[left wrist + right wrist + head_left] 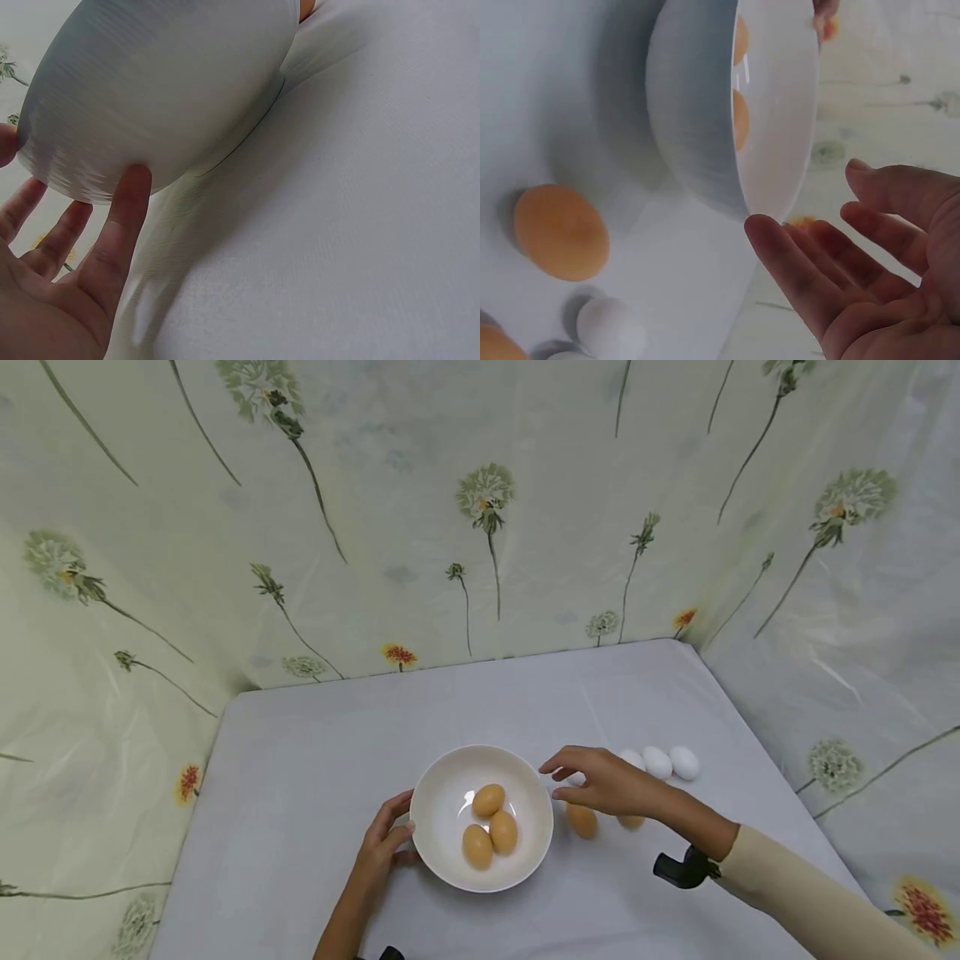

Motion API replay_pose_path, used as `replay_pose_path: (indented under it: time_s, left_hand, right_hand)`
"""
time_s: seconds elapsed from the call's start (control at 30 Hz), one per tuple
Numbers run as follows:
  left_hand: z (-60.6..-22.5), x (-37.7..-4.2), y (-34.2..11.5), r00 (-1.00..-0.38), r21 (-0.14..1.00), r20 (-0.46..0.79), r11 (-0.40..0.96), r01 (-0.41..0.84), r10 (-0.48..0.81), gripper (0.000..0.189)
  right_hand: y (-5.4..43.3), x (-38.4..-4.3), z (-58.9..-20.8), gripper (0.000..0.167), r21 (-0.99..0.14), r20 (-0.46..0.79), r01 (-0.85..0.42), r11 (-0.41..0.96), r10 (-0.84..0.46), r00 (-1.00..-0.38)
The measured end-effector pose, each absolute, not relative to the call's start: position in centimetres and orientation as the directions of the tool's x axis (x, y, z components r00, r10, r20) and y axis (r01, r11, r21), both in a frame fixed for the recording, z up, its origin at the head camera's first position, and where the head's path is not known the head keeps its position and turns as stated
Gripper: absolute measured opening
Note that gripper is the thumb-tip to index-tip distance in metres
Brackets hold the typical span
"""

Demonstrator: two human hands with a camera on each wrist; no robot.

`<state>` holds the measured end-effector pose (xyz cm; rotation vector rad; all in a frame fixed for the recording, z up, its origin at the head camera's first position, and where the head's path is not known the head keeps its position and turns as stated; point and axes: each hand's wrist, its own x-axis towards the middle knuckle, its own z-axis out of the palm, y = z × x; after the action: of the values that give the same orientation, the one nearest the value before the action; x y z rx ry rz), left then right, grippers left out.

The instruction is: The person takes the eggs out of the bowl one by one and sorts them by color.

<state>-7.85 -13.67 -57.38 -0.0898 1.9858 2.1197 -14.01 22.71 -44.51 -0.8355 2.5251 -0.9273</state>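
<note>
A white bowl (pixel 442 868) stands on the cloth with three brown eggs (pixel 488 801) grouped inside. My left hand (pixel 382 837) is at its left side; in the left wrist view, fairly straight, spread fingers (pixel 127 202) rest against the outer wall, near the rim and lower down. Just off the right of the rim, my right hand (pixel 592 779) has loosely bent, parted fingers with nothing between them. In the right wrist view, one fingertip (pixel 759 225) overlaps the bowl's rim. Beneath and beside this hand lie a brown egg (pixel 581 821) and a second brown egg (pixel 630 821), partly hidden.
Several white eggs (pixel 657 763) sit on the right part of the table, some partly covered by the right hand and forearm. A pale cloth (pixel 315 752) covers the table. Flower-printed curtains (pixel 405 552) hang behind it and along both sides.
</note>
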Motion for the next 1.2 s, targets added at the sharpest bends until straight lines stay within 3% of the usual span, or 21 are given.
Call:
replay_pose_path:
  time_s: [0.87,1.2]
  left_hand:
    - [-56.9,-8.3,-13.7,-0.968,0.974,-0.216,-0.036,-0.222,0.128,0.046]
    - [-57.3,-7.9,-13.6,-0.969,0.974,-0.214,-0.051,-0.222,0.126,0.047]
  right_hand:
    - [15.4,-16.5,-46.8,0.027,-0.704,-0.176,-0.443,0.555,-0.741,-0.648]
    - [14.0,-16.7,-47.8,0.027,-0.653,-0.192,-0.496,0.572,-0.759,-0.622]
